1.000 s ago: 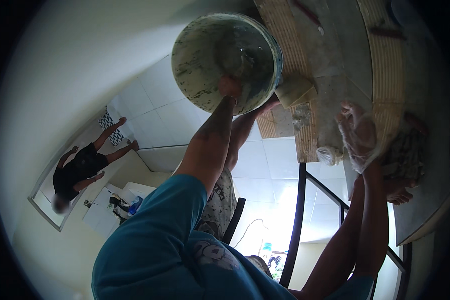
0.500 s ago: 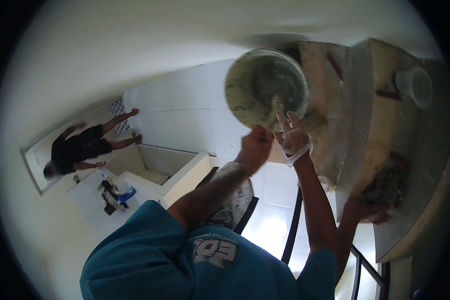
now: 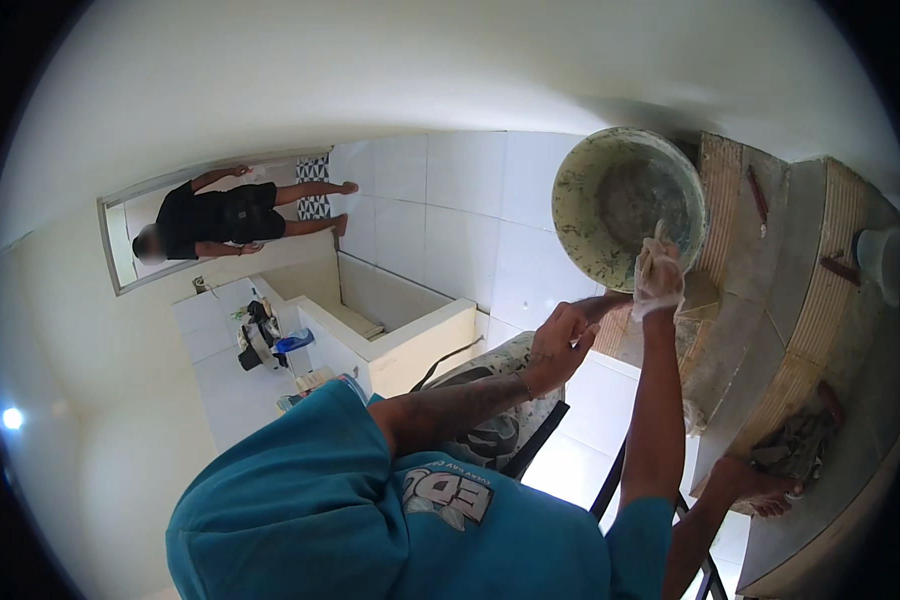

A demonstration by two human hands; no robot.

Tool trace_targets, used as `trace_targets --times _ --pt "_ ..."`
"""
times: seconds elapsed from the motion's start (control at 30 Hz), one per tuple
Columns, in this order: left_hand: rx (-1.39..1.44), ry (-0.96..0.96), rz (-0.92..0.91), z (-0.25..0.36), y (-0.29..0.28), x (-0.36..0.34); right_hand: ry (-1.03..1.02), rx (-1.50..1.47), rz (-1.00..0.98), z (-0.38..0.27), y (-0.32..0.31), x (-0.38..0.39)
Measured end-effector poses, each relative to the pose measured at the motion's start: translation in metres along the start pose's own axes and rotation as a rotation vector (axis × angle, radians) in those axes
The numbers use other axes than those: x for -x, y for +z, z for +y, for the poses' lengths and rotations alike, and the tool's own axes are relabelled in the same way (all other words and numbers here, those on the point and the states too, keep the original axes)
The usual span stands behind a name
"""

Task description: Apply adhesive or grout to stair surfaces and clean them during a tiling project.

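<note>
A round bucket (image 3: 582,215), pale and smeared with grey mix, stands tilted towards me in the view. At its near right rim is my right hand (image 3: 660,275), in a thin clear glove. Its fingers are closed round a slim, mix-coated tool (image 3: 661,229) that points into the bucket; its kind is unclear. My left hand (image 3: 560,348) is bare and hangs just below the bucket's near rim. Its fingers are loosely bent and apart, with nothing visible in them. Wet grey mix (image 3: 635,200) covers the bucket's bottom.
Tiled steps (image 3: 800,260) run along the right, carrying red-handled tools (image 3: 757,195), a white pail (image 3: 878,262) and a dark crumpled cloth (image 3: 795,445). My bare foot (image 3: 750,485) rests there. Another person (image 3: 220,218) stands at a doorway far left. A counter (image 3: 215,345) holds bottles and small items.
My left hand has come away from the tool and drawn back from the bucket. The right hand, earlier with fingers spread beside the tool, is now closed round it. The view has shifted.
</note>
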State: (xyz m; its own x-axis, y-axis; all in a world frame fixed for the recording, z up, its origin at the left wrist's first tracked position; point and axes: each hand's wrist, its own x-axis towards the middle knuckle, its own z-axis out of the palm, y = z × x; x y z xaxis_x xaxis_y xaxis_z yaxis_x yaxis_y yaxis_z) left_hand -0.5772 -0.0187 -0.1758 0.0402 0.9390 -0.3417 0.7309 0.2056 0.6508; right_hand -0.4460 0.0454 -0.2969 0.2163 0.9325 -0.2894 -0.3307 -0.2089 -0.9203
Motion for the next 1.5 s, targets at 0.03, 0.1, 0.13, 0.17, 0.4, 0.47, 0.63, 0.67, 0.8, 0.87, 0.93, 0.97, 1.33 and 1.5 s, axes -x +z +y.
trace_targets --times 0.03,0.1,0.13,0.17,0.4,0.47,0.63,0.67,0.8,0.87,0.93,0.97,1.33,1.5 --pt "0.015 0.008 -0.020 0.003 0.005 0.007 0.076 0.115 -0.066 0.051 -0.033 -0.005" --pt "-0.051 0.173 -0.018 -0.007 0.000 0.008 -0.187 0.442 0.004 0.045 -0.018 -0.003" --pt "0.012 0.189 -0.021 -0.008 -0.001 0.005 -0.444 0.783 0.094 0.038 -0.012 -0.005" --pt "-0.020 0.151 -0.041 -0.010 -0.002 0.008 -0.473 0.791 0.095 0.022 -0.005 -0.003" --pt "-0.139 0.303 -0.102 -0.018 -0.003 0.008 -0.264 0.900 0.192 0.003 -0.007 0.004" --pt "-0.109 0.265 -0.154 -0.021 0.002 0.005 -0.403 0.740 0.225 0.003 -0.014 0.000" --pt "0.019 0.140 -0.231 -0.021 0.001 0.018 -0.256 0.873 0.208 0.008 -0.006 0.001" --pt "-0.023 0.114 -0.232 -0.023 0.000 0.017 -0.125 0.919 0.174 0.018 -0.007 0.001" --pt "0.065 0.094 -0.288 -0.011 0.008 0.011 -0.177 0.097 0.408 0.037 -0.025 0.014" --pt "-0.083 0.220 -0.337 -0.034 0.014 0.002 -0.148 -0.021 0.461 0.028 -0.050 0.021" --pt "0.075 0.098 -0.306 -0.005 0.013 -0.003 -0.056 -0.489 0.583 -0.028 -0.081 0.028" --pt "0.081 0.109 -0.306 -0.005 0.010 -0.006 -0.071 -0.284 0.661 -0.068 -0.093 0.025" --pt "-0.150 0.166 -0.324 -0.024 0.009 0.001 -0.543 0.699 0.762 -0.309 -0.214 -0.030" --pt "-0.174 0.134 -0.277 -0.024 0.005 -0.004 -0.257 1.171 0.517 -0.285 -0.239 -0.074"
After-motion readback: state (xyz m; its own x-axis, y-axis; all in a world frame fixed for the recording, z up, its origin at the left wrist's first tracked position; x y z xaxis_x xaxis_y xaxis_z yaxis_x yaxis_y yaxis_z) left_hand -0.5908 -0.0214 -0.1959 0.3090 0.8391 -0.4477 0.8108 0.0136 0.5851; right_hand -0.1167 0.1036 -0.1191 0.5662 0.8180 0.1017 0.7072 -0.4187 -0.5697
